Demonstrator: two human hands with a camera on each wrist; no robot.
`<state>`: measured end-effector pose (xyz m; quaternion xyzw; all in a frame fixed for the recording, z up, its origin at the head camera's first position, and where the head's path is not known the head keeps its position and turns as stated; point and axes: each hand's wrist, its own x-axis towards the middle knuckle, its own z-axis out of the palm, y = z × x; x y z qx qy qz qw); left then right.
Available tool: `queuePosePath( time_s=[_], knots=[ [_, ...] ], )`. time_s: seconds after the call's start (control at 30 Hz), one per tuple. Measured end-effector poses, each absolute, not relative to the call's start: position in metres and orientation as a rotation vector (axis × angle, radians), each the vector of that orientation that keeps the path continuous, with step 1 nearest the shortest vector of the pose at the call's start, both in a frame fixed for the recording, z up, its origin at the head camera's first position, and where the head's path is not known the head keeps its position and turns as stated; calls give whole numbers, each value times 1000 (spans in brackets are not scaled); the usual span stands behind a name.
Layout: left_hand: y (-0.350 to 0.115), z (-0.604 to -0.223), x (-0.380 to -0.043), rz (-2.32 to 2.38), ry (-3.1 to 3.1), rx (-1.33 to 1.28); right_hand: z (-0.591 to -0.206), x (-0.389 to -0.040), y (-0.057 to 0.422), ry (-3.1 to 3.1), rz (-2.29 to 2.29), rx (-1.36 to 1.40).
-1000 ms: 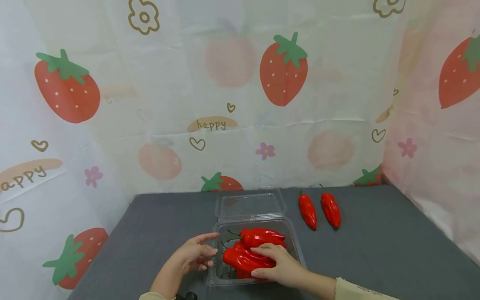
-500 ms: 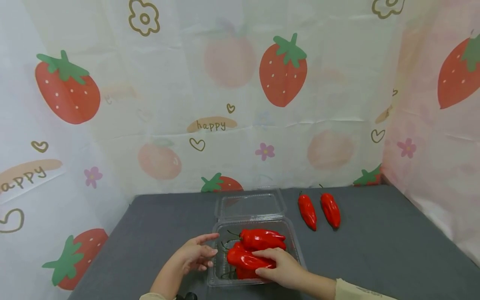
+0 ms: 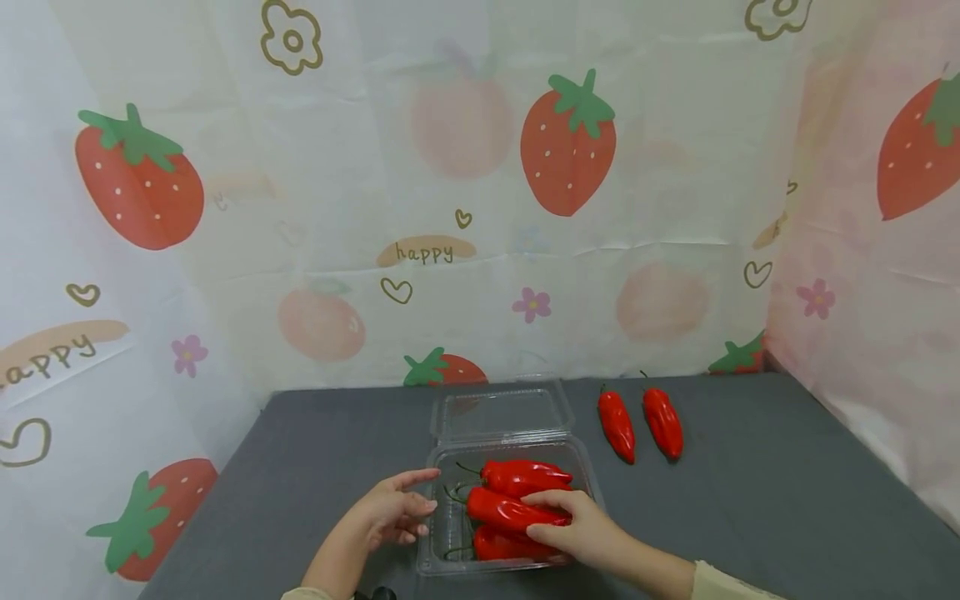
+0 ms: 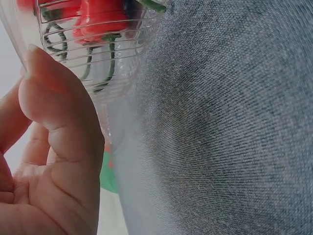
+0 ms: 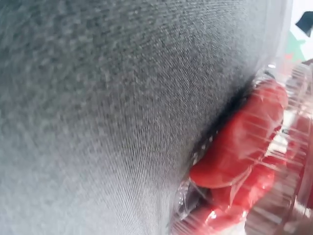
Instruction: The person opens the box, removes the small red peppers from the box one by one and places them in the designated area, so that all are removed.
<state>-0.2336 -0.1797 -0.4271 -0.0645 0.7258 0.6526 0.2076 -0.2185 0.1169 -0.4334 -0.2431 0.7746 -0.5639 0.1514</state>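
A clear plastic clamshell box [image 3: 448, 533] lies with its lid folded back, and several red peppers with dark stems are in it. Over the right half of the box, my right hand [image 3: 588, 529] grips the middle red pepper [image 3: 502, 509] near its tip, thumb in front and fingers behind. One pepper [image 3: 521, 475] lies behind it, another [image 3: 502, 546] in front. My left hand [image 3: 386, 512] is at the box's left wall, index finger extended toward the rim, holding nothing. In the left wrist view its thumb [image 4: 61, 105] is close to the ribbed wall; contact cannot be told.
Two more red peppers, one at left [image 3: 617, 427] and one at right [image 3: 663, 423], lie on the grey cloth [image 3: 750, 483] right of the lid [image 3: 502, 415]. A strawberry-printed curtain [image 3: 480, 192] encloses the back and sides.
My right hand has moved slightly right with the gripped pepper, whose stem end shifted right and back. The front pepper now shows more. My left hand has stayed in place.
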Motion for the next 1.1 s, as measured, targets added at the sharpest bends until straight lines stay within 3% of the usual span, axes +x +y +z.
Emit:
queuePosePath(
  time_s=[1.1],
  knots=[
    [-179, -427, -234, 1783, 2031, -211, -420, -225, 134, 1600, -2020, -351]
  ],
)
